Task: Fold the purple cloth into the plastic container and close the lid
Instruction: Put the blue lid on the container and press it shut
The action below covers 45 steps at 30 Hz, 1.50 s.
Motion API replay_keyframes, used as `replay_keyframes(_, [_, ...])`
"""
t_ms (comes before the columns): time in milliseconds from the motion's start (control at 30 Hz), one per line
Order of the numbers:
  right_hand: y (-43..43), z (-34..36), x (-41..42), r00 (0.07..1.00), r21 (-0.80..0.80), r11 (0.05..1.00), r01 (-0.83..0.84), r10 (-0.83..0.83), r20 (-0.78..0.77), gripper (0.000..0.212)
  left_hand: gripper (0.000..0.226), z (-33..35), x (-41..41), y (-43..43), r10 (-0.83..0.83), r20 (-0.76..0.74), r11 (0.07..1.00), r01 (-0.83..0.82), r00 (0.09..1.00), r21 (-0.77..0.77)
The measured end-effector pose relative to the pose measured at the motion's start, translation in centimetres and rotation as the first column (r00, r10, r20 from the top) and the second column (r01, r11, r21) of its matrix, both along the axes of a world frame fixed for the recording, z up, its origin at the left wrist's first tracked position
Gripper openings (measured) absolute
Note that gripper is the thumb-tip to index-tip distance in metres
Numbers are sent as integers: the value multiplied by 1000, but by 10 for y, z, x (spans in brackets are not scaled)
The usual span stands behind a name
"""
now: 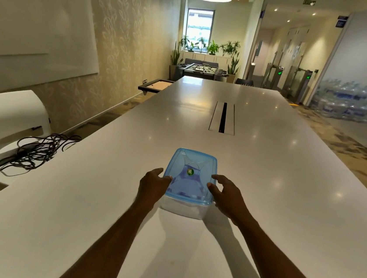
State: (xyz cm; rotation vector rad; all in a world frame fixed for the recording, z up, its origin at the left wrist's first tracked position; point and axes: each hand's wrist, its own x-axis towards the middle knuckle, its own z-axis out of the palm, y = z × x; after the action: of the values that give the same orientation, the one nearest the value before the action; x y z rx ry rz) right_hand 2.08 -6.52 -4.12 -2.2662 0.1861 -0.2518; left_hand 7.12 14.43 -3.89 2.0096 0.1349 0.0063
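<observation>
A clear plastic container (pixel 182 208) stands on the white table (pixel 263 193) with its translucent blue lid (pixel 192 162) lying on top. Through the lid the purple cloth (pixel 187 185) shows inside, under a green round sticker. My left hand (pixel 153 186) rests at the lid's near left edge, fingertips touching the rim. Beside the near right edge, my right hand (pixel 226 195) has its fingers spread and its fingertips at the rim. Whether the lid is fully snapped down cannot be told.
A tangle of black cable (pixel 34 151) lies on a low white surface off the table's left edge, beside a white chair (pixel 4 114). A cable slot (pixel 223 118) runs down the table's middle, beyond the container.
</observation>
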Motion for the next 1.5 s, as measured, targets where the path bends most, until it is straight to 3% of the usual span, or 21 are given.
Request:
replay_keyframes(67, [-1,1,3,999,144,989,45,-45,-8,38,47,7,7,2,-67,-115,992,54,991,-110])
replay_keyframes(133, [-2,2,7,997,294,953,69,-54,-60,49,29,12,17,4,-114,-147,981,88,983,-176])
replay_keyframes(167, [-3,2,9,995,358,930,82,-55,-87,56,32,13,24,3,-112,-141,978,84,984,-189])
replay_keyframes(233, [-5,1,14,989,434,894,109,-54,-138,62,48,12,33,-2,-84,-132,987,64,988,-148])
replay_keyframes(367, [-10,-3,21,979,547,834,73,45,-199,31,56,5,41,-16,-88,-95,984,101,992,146])
replay_keyframes(500, [-15,-6,25,970,641,763,82,86,-226,22,53,-5,47,-17,-75,-96,984,90,993,156])
replay_keyframes(600, [-15,-7,26,971,681,728,82,97,-220,22,50,-10,49,-16,-113,-111,989,122,987,79])
replay_keyframes(733, [-15,-10,29,968,693,715,93,98,-230,16,36,-8,49,-17,-159,-99,987,160,982,3])
replay_keyframes(833, [-17,-2,38,940,621,776,113,120,-321,11,13,10,53,-15,-202,-117,979,202,972,-10])
replay_keyframes(900, [-20,6,48,909,531,837,131,113,-402,18,28,25,56,-12,-274,-179,958,252,945,-139])
replay_keyframes(967, [-23,15,58,890,486,857,172,76,-449,23,24,33,64,-12,-286,-161,950,256,945,-180])
replay_keyframes(1133, [-19,24,89,913,340,902,265,-121,-390,46,41,28,95,-27,-140,-99,990,142,985,15])
replay_keyframes(1200, [-15,21,99,917,340,893,295,-165,-363,49,46,24,102,-31,-148,-83,973,160,985,165])
replay_keyframes(1300, [-10,15,111,924,360,878,315,-197,-328,48,45,18,108,-37,-140,-90,952,159,986,260])
replay_keyframes(1400, [-10,6,123,934,287,910,298,-216,-283,46,44,12,118,-41,-106,-111,958,131,988,253])
replay_keyframes(1500, [-11,0,130,934,296,908,298,-214,-285,46,38,6,123,-44,-80,-110,984,96,991,148])
